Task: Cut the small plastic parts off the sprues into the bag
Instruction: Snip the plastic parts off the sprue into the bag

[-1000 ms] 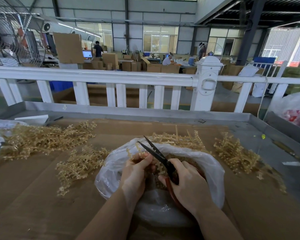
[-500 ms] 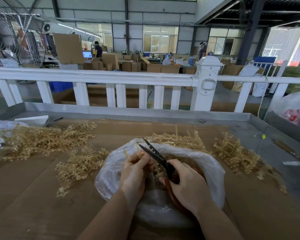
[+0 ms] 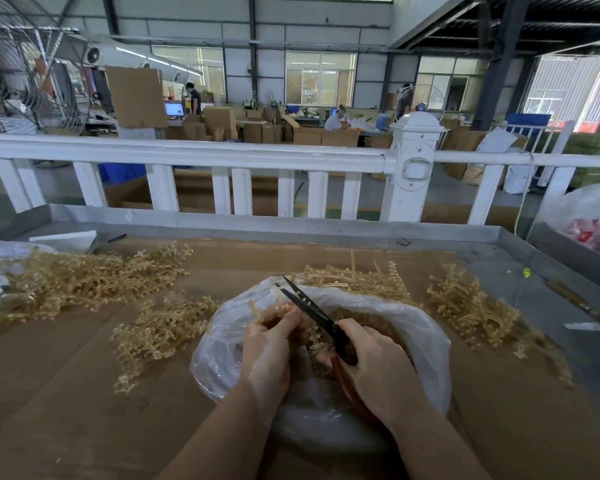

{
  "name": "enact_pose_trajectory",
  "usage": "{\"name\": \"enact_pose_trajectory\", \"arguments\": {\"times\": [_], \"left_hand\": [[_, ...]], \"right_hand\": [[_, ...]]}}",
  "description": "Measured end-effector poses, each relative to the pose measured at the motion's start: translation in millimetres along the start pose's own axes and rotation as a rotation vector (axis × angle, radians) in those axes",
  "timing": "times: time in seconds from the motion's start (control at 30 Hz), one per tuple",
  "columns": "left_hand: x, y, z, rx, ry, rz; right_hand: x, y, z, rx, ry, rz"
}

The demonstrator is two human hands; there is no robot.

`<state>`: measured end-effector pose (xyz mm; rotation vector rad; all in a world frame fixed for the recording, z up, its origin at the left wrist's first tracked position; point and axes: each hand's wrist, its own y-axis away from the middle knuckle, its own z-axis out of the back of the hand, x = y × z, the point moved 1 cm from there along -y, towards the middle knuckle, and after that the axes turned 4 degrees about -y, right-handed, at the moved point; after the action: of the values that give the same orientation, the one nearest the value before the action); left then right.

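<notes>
A clear plastic bag lies open on the cardboard-covered table, with small tan cut parts inside. Over its mouth my left hand pinches a tan plastic sprue, mostly hidden by the fingers. My right hand grips black scissors with red handles. The blades stand slightly apart and point up-left, next to my left fingertips.
Heaps of tan sprues lie at the left, in front of the bag's left side, behind the bag and at the right. The table has a raised metal rim; a white fence runs behind it.
The scissor blades have closed a little and sit closer to my left fingertips. Both hands stay over the bag's mouth.
</notes>
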<state>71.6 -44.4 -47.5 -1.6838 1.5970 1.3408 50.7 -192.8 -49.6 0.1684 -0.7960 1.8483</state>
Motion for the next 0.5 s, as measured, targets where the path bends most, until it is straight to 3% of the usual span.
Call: {"name": "enact_pose_trajectory", "arguments": {"times": [0.5], "left_hand": [[2.8, -2.8, 1.2, 0.018, -0.007, -0.071]], "right_hand": [[4.0, 2.1, 3.3, -0.03, 0.064, 0.014]]}}
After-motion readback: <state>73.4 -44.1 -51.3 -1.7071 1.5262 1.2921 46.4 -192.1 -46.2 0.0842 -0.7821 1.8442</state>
